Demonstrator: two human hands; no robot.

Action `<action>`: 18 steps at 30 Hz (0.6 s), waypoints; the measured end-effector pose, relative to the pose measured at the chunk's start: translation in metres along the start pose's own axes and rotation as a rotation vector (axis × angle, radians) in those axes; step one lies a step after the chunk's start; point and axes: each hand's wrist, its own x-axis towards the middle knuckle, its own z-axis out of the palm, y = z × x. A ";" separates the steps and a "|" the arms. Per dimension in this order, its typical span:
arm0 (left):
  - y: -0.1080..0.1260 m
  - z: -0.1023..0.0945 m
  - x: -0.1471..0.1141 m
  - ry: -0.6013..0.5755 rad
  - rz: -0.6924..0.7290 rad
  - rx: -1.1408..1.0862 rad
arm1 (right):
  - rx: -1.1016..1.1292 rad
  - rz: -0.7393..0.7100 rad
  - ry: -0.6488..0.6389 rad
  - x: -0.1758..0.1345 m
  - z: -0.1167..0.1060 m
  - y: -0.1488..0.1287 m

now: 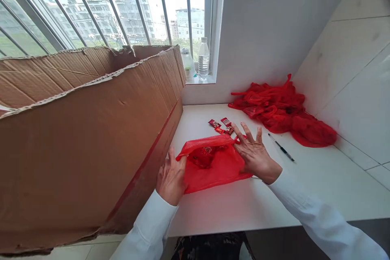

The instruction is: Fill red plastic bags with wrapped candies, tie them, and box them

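Note:
A thin red plastic bag (219, 170) lies on the white table with its mouth held apart. Small dark red packets (202, 157) show inside it, partly veiled by the plastic. My left hand (171, 178) is closed on the bag's left edge, thumb toward the opening. At the bag's right side my right hand (254, 154) has its fingers spread, touching the plastic near a handle loop. Just beyond the bag, several small red wrapped packets (215, 123) lie in a loose group, close to my right fingertips.
A large open cardboard box (122, 138) stands along the left. A heap of red bags (274, 105) sits at the back right, and a black pen (282, 148) lies before it. A water bottle (203, 59) stands on the sill of the barred window.

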 end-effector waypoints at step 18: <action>-0.004 0.008 0.011 0.116 0.218 -0.466 | 0.348 -0.294 -0.176 0.072 0.037 -0.078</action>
